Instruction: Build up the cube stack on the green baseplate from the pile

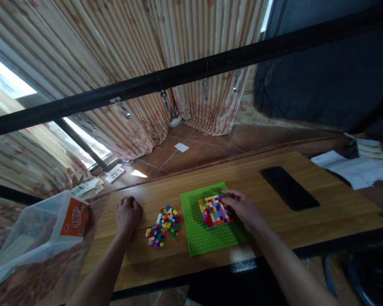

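A green studded baseplate (198, 231) lies on the wooden table (322, 204). On it sits a square block of many small coloured bricks (214, 211). My right hand (244, 208) rests at the block's right edge, its fingers curled and pinched at the upper right corner. Whether a brick is between the fingertips is hidden. A loose heap of small coloured bricks (164, 226) lies left of the plate. My left hand (127, 214) rests on the table left of the heap as a loose fist, apart from the bricks.
A black phone (289, 187) lies flat to the right of the plate. White papers (354, 168) are at the far right end. An orange box in a clear plastic bag (73, 217) sits at the left. A black bar (178, 76) crosses overhead.
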`<state>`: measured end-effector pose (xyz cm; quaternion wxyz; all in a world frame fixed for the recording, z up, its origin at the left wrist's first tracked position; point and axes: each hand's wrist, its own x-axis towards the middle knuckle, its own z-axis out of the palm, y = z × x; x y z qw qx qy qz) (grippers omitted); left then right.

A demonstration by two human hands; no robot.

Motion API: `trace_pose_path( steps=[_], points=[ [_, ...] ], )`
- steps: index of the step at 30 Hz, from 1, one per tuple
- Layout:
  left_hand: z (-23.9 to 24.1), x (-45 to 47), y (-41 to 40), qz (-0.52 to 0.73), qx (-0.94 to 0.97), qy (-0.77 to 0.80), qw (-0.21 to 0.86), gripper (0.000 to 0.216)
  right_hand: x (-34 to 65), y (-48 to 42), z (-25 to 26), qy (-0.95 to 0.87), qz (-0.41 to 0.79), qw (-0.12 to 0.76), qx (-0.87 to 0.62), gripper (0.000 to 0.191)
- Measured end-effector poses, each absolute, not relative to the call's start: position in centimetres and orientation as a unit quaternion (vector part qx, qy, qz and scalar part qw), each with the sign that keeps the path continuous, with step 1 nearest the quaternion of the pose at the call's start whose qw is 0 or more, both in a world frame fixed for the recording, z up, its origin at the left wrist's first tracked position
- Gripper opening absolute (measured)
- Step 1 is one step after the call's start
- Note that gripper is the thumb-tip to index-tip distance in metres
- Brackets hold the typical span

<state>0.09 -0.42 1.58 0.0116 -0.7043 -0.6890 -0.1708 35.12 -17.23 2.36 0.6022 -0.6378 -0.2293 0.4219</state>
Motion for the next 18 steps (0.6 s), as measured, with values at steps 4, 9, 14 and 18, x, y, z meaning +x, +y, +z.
trace_pose_path(
  steps=[4, 9, 14, 18],
  points=[
    [1.4, 0.0, -0.4, -0.171, -0.706, -0.687, 0.016, 0.034, 35.1, -17.1, 2.5, -0.216, 0.433, 0.599, -0.638, 0.035],
    [1.1, -0.1, -0.3, -0.174, -0.707, -0.685, 0.027, 0.034, 35.0, -17.2, 2.4, -0.219, 0.423, 0.606, -0.637, 0.036],
    [0.9, -0.1, -0.3, -0.187, -0.707, -0.681, 0.030, 0.034, 35.3, -17.7, 1.7, -0.232, 0.436, 0.606, -0.624, 0.041],
    [0.9, 0.0, -0.3, -0.193, -0.704, -0.683, 0.030, 0.032, 36.0, -18.2, 1.4, -0.248, 0.453, 0.596, -0.615, 0.049]
  ],
)
